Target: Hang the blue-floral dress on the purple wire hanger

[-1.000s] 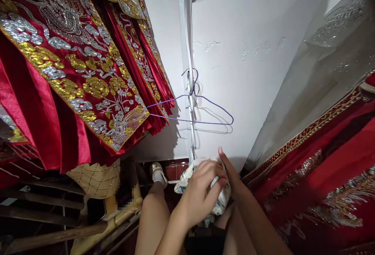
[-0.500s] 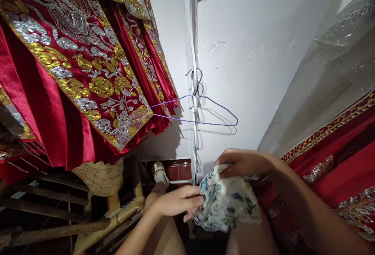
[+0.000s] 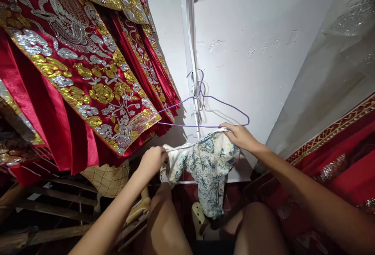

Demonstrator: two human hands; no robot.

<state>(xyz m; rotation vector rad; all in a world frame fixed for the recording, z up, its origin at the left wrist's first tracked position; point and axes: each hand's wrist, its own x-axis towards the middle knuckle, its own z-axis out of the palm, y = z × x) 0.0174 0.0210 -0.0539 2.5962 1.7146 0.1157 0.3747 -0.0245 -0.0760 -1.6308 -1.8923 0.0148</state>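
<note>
A white garment with a blue and green floral print point(image 3: 209, 165) hangs spread between my two hands, its lower part drooping over the floor. My left hand point(image 3: 154, 159) is closed on its left end. At the upper right edge, my right hand point(image 3: 240, 134) grips the cloth with bent fingers, close under the bottom bar of a purple wire hanger point(image 3: 224, 102). The hanger hangs by its hook from the white metal upright, just above the garment. Its left end passes behind the red embroidered clothing.
Red clothing with gold and silver embroidery point(image 3: 102, 91) hangs at the left, above a wooden chair point(image 3: 58, 229). Red beaded fabric point(image 3: 336, 169) and clear plastic point(image 3: 331, 75) are at the right. A white wall point(image 3: 249, 20) stands behind the metal upright point(image 3: 191, 36).
The bunched garment has been raised and opened out, and its lower part now drops down. My left hand has moved left and up and closed on it; my right hand has risen towards the hanger.
</note>
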